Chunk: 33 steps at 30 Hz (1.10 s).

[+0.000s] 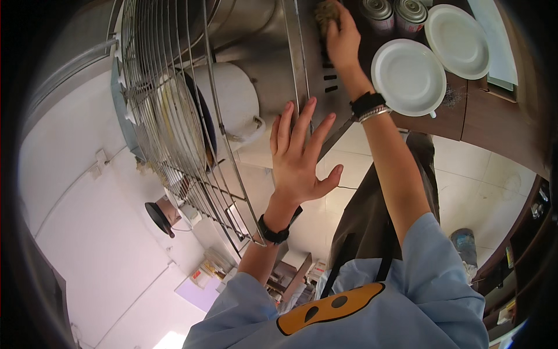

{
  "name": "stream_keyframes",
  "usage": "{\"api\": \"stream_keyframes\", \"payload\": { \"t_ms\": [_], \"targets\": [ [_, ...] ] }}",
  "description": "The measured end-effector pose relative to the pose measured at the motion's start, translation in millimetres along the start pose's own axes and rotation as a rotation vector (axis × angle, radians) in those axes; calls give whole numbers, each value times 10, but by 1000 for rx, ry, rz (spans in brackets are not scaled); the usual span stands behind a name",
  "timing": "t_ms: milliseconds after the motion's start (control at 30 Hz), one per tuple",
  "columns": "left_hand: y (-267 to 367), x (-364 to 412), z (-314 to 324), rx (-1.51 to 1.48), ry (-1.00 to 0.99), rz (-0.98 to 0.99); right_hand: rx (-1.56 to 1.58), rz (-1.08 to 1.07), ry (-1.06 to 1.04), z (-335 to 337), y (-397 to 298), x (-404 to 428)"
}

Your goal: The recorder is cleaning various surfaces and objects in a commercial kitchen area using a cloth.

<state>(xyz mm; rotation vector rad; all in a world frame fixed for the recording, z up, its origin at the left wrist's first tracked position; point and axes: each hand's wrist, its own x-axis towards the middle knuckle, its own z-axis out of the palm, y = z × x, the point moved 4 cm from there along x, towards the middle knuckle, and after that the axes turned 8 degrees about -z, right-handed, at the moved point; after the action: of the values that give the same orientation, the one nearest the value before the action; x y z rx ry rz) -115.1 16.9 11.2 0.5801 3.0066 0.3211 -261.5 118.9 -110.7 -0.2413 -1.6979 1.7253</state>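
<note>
My left hand (301,152) is spread with its palm down and nothing in it. Its fingertips lie at the raised edge of a stainless-steel panel (296,56). Further out, near the top of the view, my right hand (344,41) grips a brownish, rough-looking scrubbing pad (326,15), by the dark slots (331,83) in the steel surface. To the right of that hand, a white plate (409,76) and a second white plate (457,41) rest on a dark brown counter (455,100), beside two metal cans (410,17).
A wire rack (209,87) stands at the left, with plates and a white pot (229,100) seen through or beside its bars. Dark speckles mark the counter by the plates. Below are a tiled floor (466,170) and a blue container (464,248).
</note>
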Motion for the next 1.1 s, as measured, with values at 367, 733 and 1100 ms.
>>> {"api": "stream_keyframes", "payload": {
  "t_ms": [367, 733, 1100],
  "targets": [
    [-51, -80, 23, 1, -35, -28, 204, 417, -296, -583, -379, -1312],
    [-55, -53, 19, -35, 63, -23, -13, 109, -195, 100, 88, 198],
    [-164, -154, 40, -231, 178, -2, 308, 343, -566, -569, -678, -1290]
  ]
}}
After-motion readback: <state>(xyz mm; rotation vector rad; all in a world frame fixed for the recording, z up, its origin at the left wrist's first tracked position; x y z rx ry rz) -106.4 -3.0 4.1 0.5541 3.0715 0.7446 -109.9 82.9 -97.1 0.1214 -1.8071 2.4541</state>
